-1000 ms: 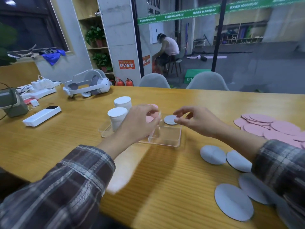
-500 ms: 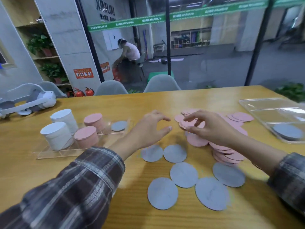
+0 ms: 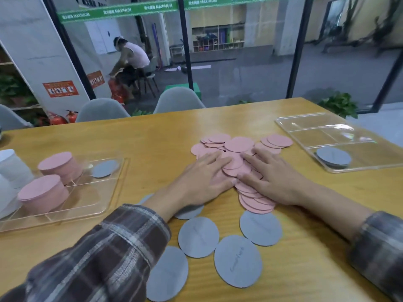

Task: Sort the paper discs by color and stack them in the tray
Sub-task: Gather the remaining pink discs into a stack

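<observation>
Head-camera view down onto a wooden tabletop [image 3: 152, 140]. At centre, a loose heap of pink paper discs [image 3: 238, 143], overlapping one another. On the heap's near left side, the left hand [image 3: 202, 179], palm down, grip spread, straight fingers pressing on the discs. On the near right side, the right hand [image 3: 272, 177], also palm down, grip likewise spread, fingertips just beside those of the left.

Nearer the viewer, grey paper discs [image 3: 198, 236] lying loose on the wood, some partly under the left plaid sleeve [image 3: 109, 258].

At left, a clear divided tray [image 3: 87, 201] holding two tall pink stacks [image 3: 43, 192], a single grey disc [image 3: 105, 168] in a far compartment, and white stacks [image 3: 11, 168] at its left edge.

At far right, well apart from the heap, a second clear tray [image 3: 305, 129] with a low grey stack [image 3: 333, 158] in its near compartment.
</observation>
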### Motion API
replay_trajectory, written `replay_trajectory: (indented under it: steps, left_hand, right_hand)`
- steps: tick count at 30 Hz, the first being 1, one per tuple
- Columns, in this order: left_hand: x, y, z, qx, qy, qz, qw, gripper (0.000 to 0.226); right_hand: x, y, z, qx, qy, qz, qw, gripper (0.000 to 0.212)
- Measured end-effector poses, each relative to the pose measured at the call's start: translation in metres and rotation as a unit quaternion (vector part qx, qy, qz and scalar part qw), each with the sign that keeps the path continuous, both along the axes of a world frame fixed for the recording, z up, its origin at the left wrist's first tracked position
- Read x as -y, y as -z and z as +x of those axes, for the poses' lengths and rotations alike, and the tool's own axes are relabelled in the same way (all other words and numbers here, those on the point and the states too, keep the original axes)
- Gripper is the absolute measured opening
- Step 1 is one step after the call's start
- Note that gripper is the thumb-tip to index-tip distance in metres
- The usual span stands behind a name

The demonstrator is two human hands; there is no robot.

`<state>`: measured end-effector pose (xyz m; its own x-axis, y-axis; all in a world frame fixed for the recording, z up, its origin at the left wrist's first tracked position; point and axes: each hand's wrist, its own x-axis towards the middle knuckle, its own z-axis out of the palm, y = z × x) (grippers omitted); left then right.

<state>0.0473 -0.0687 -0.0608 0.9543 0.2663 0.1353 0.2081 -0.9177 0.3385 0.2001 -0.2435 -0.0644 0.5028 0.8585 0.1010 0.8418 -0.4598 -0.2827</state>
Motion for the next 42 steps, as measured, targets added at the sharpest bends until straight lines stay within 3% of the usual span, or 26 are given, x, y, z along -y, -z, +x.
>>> replay_trajectory:
  steps: [4, 10, 18, 25, 29, 33, 38, 42]
  left_hand:
    - [-0.009, -0.001, -0.009, 0.02, 0.006, -0.018, 1.0, 0.07]
    - [-0.016, 0.001, -0.028, 0.043, -0.015, -0.008, 0.999, 0.078]
    - [-0.025, 0.002, -0.056, 0.146, -0.023, -0.009, 0.989, 0.034]
    - [-0.016, -0.008, -0.064, 0.219, -0.008, -0.055, 0.974, 0.049]
    - [-0.009, -0.016, -0.067, 0.254, -0.002, -0.101, 0.962, 0.047]
    - [-0.005, -0.022, -0.067, 0.26, 0.003, -0.141, 0.955, 0.047]
    - [0.005, -0.021, -0.06, 0.246, 0.019, -0.233, 0.94, 0.056]
    - [0.011, -0.024, -0.045, 0.244, 0.033, -0.279, 0.928, 0.057]
  right_hand:
    - [-0.007, -0.002, -0.009, -0.001, -0.02, 0.005, 1.0, 0.082]
    - [-0.018, 0.0, -0.019, -0.005, -0.04, 0.033, 0.999, 0.087]
    - [-0.028, -0.007, -0.041, -0.011, -0.127, 0.093, 0.987, 0.06]
    - [-0.016, -0.012, -0.036, -0.076, -0.111, 0.159, 0.978, 0.068]
    - [-0.012, -0.015, -0.033, -0.102, -0.118, 0.189, 0.97, 0.064]
    - [-0.013, -0.019, -0.034, -0.097, -0.112, 0.196, 0.969, 0.052]
    - [-0.016, -0.02, -0.035, -0.163, -0.107, 0.237, 0.952, 0.038]
    - [-0.012, -0.029, -0.029, -0.161, -0.084, 0.277, 0.944, 0.016]
